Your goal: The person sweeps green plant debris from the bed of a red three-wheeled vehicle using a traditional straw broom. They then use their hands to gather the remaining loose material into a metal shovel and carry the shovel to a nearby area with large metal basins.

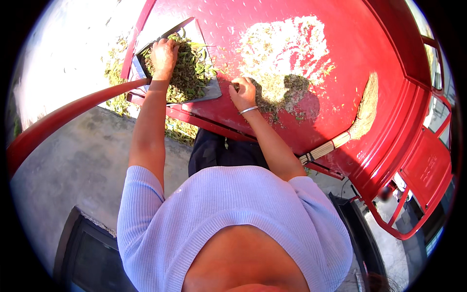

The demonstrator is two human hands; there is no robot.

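A metal dustpan heaped with green and brown plant debris lies at the left side of a red truck bed. My left hand is down in this heap, its fingers curled into the debris and the tips partly hidden. Just right of the dustpan, my right hand, with a silver bracelet at the wrist, is closed low over the red metal. Something small and dark shows at its fingers, too small to make out. Beside it spreads a layer of pale seeds and chaff, partly in shadow.
A straw hand broom lies on the right of the bed, its handle toward the near edge. A red bar slopes in from the left toward the dustpan. More green plant scraps lie on the ground beyond the bed's left edge.
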